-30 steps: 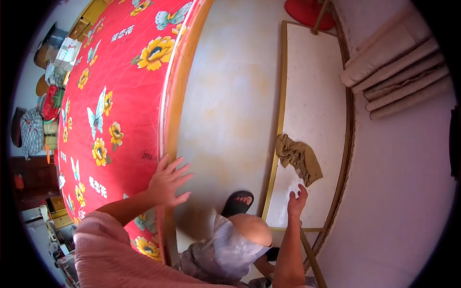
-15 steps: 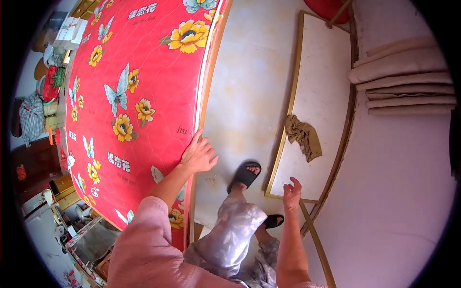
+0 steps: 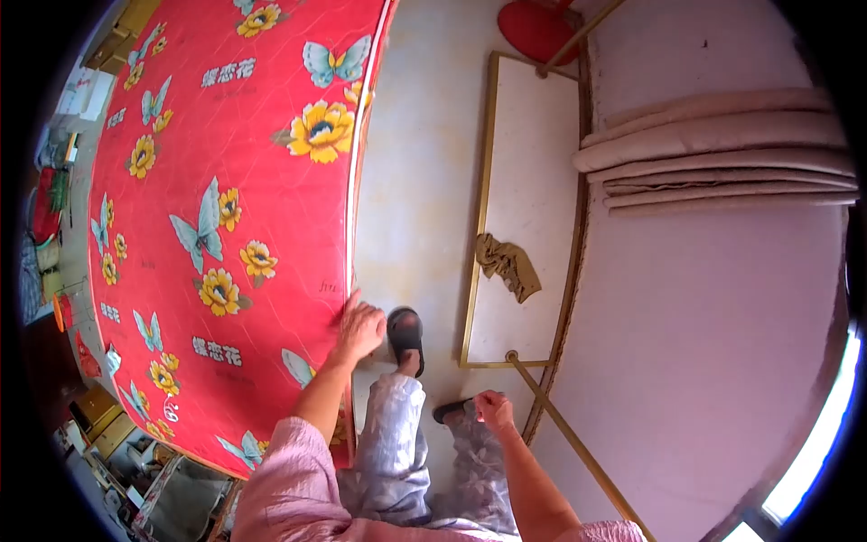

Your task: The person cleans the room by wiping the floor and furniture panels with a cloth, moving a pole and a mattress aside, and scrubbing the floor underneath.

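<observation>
My left hand (image 3: 361, 329) rests at the edge of the red flowered mattress (image 3: 262, 208), its fingers curled together; whether they grip the edge is hard to make out. My right hand (image 3: 492, 408) hangs over my lower leg, fingers curled in and nothing visible in it. Beyond that hand, a crumpled brown cloth (image 3: 510, 266) lies on the white, gold-edged tabletop (image 3: 533, 163), apart from both hands.
Folded beige curtain (image 3: 713, 154) hangs against the right wall. A gold pole (image 3: 578, 443) slants down from the tabletop's near end. A red round object (image 3: 533, 29) is beyond its far end. My sandalled feet (image 3: 405, 334) are on the floor.
The view has shifted, and the table now appears nearer the middle. My right hand has moved away from the tabletop and its fingers have curled in. My left hand's spread fingers have drawn together.
</observation>
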Available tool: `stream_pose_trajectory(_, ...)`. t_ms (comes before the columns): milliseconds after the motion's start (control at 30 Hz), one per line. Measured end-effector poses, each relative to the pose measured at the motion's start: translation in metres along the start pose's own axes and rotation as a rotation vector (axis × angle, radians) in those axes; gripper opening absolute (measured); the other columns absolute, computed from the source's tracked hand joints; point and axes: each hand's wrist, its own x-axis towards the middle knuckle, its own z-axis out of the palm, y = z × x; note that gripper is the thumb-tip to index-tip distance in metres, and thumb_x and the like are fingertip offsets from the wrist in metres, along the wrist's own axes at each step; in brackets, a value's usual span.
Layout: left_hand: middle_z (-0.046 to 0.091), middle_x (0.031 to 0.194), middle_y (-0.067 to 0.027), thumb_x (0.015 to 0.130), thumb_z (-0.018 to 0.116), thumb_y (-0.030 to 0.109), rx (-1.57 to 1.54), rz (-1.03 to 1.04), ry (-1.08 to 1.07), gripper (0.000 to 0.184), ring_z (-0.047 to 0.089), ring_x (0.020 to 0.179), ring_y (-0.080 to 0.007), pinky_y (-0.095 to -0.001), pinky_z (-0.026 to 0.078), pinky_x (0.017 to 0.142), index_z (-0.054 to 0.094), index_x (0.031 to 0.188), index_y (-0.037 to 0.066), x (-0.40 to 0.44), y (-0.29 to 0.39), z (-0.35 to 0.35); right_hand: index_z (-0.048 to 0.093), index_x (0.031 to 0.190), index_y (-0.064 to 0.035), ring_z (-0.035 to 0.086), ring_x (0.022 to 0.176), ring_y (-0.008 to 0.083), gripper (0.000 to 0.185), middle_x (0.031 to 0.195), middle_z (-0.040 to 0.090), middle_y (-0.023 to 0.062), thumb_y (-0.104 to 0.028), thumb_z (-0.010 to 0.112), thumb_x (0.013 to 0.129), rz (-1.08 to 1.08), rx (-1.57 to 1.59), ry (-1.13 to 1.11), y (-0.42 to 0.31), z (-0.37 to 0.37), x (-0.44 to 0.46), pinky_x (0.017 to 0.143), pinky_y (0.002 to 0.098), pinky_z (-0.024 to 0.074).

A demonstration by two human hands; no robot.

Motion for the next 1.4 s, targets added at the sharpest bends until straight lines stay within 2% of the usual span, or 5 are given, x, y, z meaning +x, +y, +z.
stream_pose_trajectory(233,0.059,0.072,-0.0152,0.089,0.056,0.016,-0.362,-0.363,-0.01,0.022,0.058,0.073,-0.0341,-0.0467,0.043,0.08,0.054,0.071,0.004,-0.079,0.054,-0.036,0.07,0.092,-0.0005,0.056,0.053,0.0108,0.021,0.068,0.062,0.0047,-0.02,0.061,0.091,0.102,0.193,0.099,-0.116,-0.007,-0.028,0.048,0.026,0.0478)
stream_pose_trajectory(300,0.063,0.087,-0.0087,0.094,0.047,0.016,-0.077,-0.089,0.007,0.017,0.062,0.075,-0.03,-0.0427,0.044,0.077,0.059,0.086,0.007,-0.115,0.034,-0.011,0.07,0.092,-0.0009,0.056,0.053,0.0108,0.022,0.068,0.062,0.0049,-0.021,0.061,0.092,0.007,0.147,0.136,-0.144,-0.007,-0.022,0.048,0.026,0.0478)
stream_pose_trajectory(500,0.066,0.082,-0.014,0.094,0.051,0.025,-0.454,-0.56,-0.02,0.021,0.062,0.079,-0.0386,-0.0488,0.048,0.071,0.06,0.095,0.006,-0.124,0.022,-0.026,0.067,0.092,-0.0004,0.056,0.052,0.0113,0.026,0.066,0.062,0.006,-0.026,0.06,0.091,-0.115,0.008,0.353,-0.162,0.001,0.014,0.049,0.0272,0.0475)
stream_pose_trajectory(900,0.068,0.079,-0.0104,0.095,0.059,0.019,-0.811,-0.645,0.161,0.016,0.069,0.074,-0.0199,-0.0315,0.054,0.067,0.06,0.096,0.003,0.06,0.033,-0.084,0.065,0.105,-0.0054,0.062,0.054,0.0139,0.021,0.076,0.066,0.0076,-0.021,0.062,0.09,0.049,0.262,0.095,-0.178,-0.023,0.1,0.044,0.027,0.0462)
stream_pose_trajectory(1400,0.07,0.1,-0.0084,0.098,0.056,0.021,-0.867,-0.42,-0.592,0.024,0.067,0.091,-0.0169,-0.0299,0.052,0.082,0.064,0.113,0.004,0.284,0.162,-0.104,0.06,0.113,-0.0074,0.063,0.058,0.0119,0.022,0.082,0.065,0.0049,-0.015,0.058,0.092,0.176,0.636,0.208,-0.29,-0.089,0.183,0.044,0.024,0.0458)
